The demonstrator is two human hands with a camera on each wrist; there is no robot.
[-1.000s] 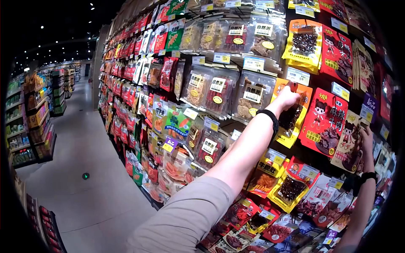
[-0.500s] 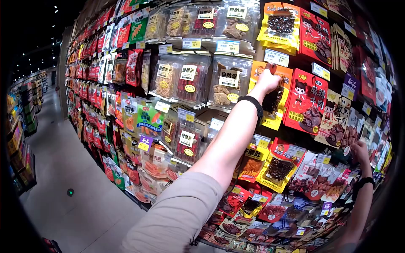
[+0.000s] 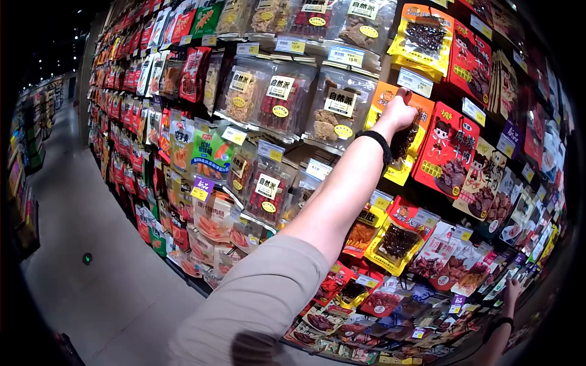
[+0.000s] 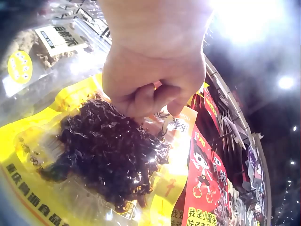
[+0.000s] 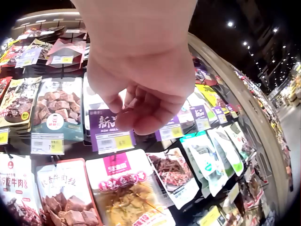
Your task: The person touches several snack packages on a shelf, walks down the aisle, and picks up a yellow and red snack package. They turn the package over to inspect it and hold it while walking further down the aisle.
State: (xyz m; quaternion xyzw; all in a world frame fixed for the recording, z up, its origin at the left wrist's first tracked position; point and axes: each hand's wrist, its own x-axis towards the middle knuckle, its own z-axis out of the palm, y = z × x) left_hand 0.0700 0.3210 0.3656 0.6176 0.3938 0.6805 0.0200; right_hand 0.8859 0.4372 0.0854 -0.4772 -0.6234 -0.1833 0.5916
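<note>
High on the shelf wall, my left hand curls its fingers at the top of a yellow and orange snack bag, pinching its upper edge. Dark shredded meat shows through the bag's clear window in the left wrist view. Just right of it hangs a red bag with a cartoon figure. Lower at the far right, my right hand hangs with loosely bent fingers and nothing in them. From the right wrist, that hand overlaps a purple price tag, above a white and pink snack bag.
Rows of hanging snack bags cover the wall, with price tags on hooks sticking out between them. Clear bags with white labels hang left of my left hand. A grey floor aisle runs along the left side.
My right hand has moved down and away from the beige cartoon bag it was at. My left hand stays at the yellow and orange bag while the head view has turned rightward.
</note>
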